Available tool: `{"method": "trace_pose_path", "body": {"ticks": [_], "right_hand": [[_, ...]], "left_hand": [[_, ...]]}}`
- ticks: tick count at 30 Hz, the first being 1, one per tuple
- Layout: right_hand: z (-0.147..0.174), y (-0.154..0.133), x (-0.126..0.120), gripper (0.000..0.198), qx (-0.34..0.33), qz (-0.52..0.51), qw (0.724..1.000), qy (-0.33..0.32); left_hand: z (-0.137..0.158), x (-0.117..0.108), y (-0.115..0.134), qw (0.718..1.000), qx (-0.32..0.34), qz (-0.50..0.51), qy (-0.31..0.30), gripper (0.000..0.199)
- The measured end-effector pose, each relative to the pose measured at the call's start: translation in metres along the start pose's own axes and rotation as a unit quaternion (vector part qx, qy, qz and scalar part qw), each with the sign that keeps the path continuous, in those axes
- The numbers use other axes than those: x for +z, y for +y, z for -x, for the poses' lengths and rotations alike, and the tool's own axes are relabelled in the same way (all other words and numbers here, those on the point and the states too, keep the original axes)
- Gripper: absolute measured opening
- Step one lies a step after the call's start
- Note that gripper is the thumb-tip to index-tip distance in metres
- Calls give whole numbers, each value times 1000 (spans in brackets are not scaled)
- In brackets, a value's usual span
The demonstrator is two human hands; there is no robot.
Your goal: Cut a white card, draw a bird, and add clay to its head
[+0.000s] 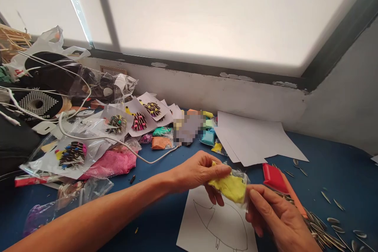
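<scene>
A small clear packet of yellow modelling clay point(230, 188) is held up between my two hands. My left hand point(201, 171) grips its left end, thumb on top and fingers curled beneath. With thumb and forefinger, my right hand point(273, 210) pinches the clear plastic at the packet's right edge. Directly below lies a white sheet point(193, 226) with a pen outline of a rounded animal with a pointed snout and short legs, partly covered by my hands. Beside my right hand are a red clay packet point(274, 178) and a pile of striped sunflower seeds point(323, 232).
Blank white paper point(251, 134) lies at the back. More clay packets, including an orange one point(162, 142), sit mid-table near a white cable point(118, 140). Seed-covered figures on paper point(73, 155), a pink cloth point(109, 163) and plastic bags crowd the left. Loose seeds point(333, 220) dot the right.
</scene>
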State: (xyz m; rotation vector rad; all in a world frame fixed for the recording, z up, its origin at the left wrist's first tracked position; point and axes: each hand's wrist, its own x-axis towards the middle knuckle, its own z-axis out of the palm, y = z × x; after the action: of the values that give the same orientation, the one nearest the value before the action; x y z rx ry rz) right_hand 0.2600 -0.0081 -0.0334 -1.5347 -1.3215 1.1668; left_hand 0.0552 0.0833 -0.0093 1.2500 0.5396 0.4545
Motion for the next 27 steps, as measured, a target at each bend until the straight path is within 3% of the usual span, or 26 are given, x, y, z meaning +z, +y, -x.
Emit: {"method": "trace_pose_path", "body": {"ticks": [6, 14, 20, 24, 27], "right_hand": [[4, -1, 7, 44, 38, -20, 999, -27], [5, -1, 3, 44, 20, -6, 1000, -24], [3, -1, -2, 44, -23, 42, 998, 34], [9, -9, 5, 41, -48, 78, 990, 110], [11, -13, 9, 41, -39, 60, 989, 130]], "left_hand": [[-1, 6, -5, 1000, -5, -1, -6, 54], [1, 4, -7, 999, 7, -25, -22, 53], [-2, 3, -8, 998, 17, -35, 46, 58], [-1, 2, -4, 999, 18, -22, 18, 60], [0, 1, -4, 999, 16, 2, -30, 58]]}}
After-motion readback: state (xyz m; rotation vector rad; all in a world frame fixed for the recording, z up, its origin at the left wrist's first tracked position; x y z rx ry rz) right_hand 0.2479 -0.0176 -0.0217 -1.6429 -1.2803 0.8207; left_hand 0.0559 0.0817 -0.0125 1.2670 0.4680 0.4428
